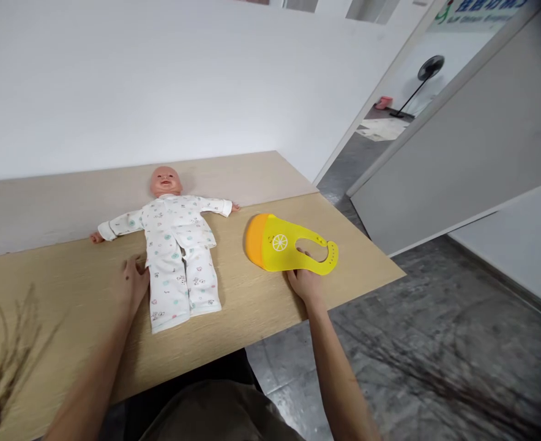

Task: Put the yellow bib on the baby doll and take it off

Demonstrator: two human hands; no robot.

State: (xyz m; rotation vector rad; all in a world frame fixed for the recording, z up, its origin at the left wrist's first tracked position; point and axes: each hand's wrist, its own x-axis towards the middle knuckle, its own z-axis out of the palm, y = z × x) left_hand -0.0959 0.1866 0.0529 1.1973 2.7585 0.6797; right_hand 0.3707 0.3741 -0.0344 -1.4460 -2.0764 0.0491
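Observation:
A baby doll (pixel 166 180) in a white printed top and trousers lies face up on the wooden table, arms spread to both sides. My left hand (pixel 135 280) rests beside its hip, touching or nearly touching the trousers (pixel 169 294); its fingers are loosely bent and apart, with nothing seen in them. To the doll's right is a yellow baby bib (pixel 282 245) with an orange pocket and a white citrus-slice print. My right hand (pixel 306 283) grips the bib's neck strap from below. The strap covers part of the fingers, and fingertips show through the neck opening.
The table (pixel 252 306) meets a white wall (pixel 160 79) at the back; its right corner juts over a grey floor. Beyond an open grey door (pixel 463 135) stand a black fan (pixel 431 67) and a pink bin (pixel 383 103). Blurred dry twigs (pixel 13 367) show at lower left.

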